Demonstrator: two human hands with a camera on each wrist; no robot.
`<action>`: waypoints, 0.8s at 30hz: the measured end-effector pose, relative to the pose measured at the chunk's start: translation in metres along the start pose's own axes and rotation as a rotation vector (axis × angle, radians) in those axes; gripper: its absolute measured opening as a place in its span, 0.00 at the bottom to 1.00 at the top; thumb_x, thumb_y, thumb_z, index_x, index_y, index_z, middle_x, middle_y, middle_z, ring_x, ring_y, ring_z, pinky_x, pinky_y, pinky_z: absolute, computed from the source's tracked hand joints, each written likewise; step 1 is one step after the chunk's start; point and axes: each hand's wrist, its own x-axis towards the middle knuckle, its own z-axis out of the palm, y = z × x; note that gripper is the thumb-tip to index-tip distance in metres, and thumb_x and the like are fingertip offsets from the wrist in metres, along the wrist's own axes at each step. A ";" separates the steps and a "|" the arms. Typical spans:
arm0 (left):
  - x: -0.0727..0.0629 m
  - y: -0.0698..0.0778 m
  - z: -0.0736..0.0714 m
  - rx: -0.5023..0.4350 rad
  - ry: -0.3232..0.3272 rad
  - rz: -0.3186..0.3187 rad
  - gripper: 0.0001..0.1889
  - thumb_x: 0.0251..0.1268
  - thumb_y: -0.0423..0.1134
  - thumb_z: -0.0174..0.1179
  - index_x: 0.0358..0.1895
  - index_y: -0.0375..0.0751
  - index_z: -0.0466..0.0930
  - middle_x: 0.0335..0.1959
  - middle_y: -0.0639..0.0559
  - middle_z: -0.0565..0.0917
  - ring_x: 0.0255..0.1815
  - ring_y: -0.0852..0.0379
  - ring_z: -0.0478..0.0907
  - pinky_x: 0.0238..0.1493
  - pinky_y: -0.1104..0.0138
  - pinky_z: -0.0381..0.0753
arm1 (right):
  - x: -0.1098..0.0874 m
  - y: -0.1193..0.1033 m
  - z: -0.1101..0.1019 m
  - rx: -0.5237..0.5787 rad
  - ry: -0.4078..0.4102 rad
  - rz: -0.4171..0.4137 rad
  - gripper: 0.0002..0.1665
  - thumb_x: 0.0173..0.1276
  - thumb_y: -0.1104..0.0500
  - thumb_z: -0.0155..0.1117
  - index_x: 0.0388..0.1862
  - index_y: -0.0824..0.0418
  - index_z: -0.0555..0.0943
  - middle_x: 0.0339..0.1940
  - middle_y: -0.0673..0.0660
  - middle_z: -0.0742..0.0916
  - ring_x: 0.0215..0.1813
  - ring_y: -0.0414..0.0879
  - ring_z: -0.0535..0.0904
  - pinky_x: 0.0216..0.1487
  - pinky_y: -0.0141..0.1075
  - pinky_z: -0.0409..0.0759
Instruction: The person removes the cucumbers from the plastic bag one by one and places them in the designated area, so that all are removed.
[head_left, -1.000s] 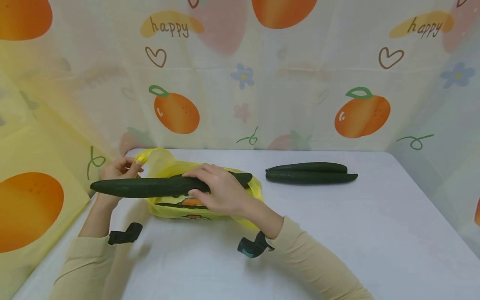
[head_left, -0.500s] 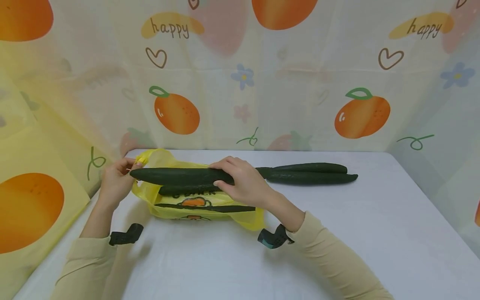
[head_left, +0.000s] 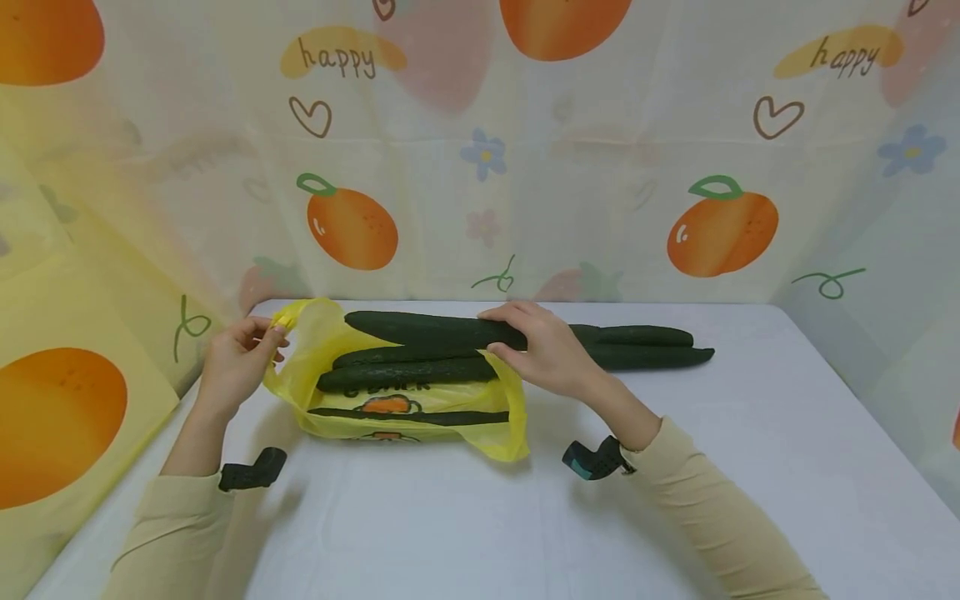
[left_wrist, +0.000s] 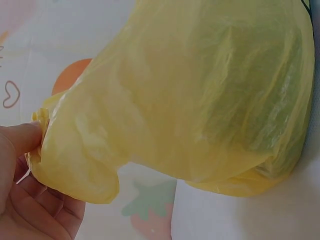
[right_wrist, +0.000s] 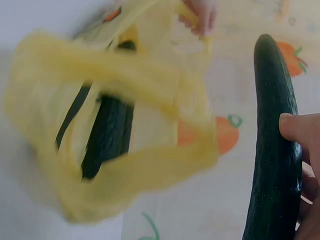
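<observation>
My left hand (head_left: 240,362) pinches the handle of a yellow plastic bag (head_left: 330,333), pulling that side up; the left wrist view shows thumb and fingers on the bunched film (left_wrist: 90,150). Inside the bag lie dark green cucumbers (head_left: 405,372), with another dark strip along its front wall. My right hand (head_left: 543,346) grips a long cucumber (head_left: 420,327), held level over the bag's back right side. In the right wrist view this cucumber (right_wrist: 275,150) is apart from the bag's mouth, with the thumb across it.
Two more cucumbers (head_left: 652,357) lie side by side on the white table (head_left: 750,433), right of the bag and partly behind my right hand. A patterned curtain (head_left: 562,167) hangs along the table's back edge, and another yellowish stretch of it (head_left: 75,333) borders the left side.
My right hand has carried the cucumber rightward and slightly back, from across the bag toward the two cucumbers on the table. The left hand keeps its hold on the bag handle.
</observation>
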 end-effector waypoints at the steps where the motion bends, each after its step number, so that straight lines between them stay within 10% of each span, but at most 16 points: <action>1: 0.000 0.000 0.000 -0.001 0.000 -0.002 0.14 0.68 0.41 0.51 0.42 0.30 0.75 0.23 0.73 0.77 0.22 0.69 0.75 0.20 0.76 0.73 | -0.002 0.003 -0.002 -0.002 0.001 0.004 0.22 0.60 0.59 0.66 0.54 0.57 0.76 0.49 0.53 0.81 0.52 0.47 0.76 0.52 0.40 0.76; 24: -0.001 0.007 0.001 0.012 -0.004 0.013 0.15 0.68 0.43 0.51 0.41 0.31 0.75 0.22 0.74 0.76 0.22 0.70 0.75 0.19 0.76 0.73 | -0.057 0.061 -0.033 -0.125 -0.033 0.183 0.22 0.57 0.60 0.68 0.52 0.59 0.77 0.47 0.54 0.82 0.51 0.49 0.76 0.52 0.45 0.75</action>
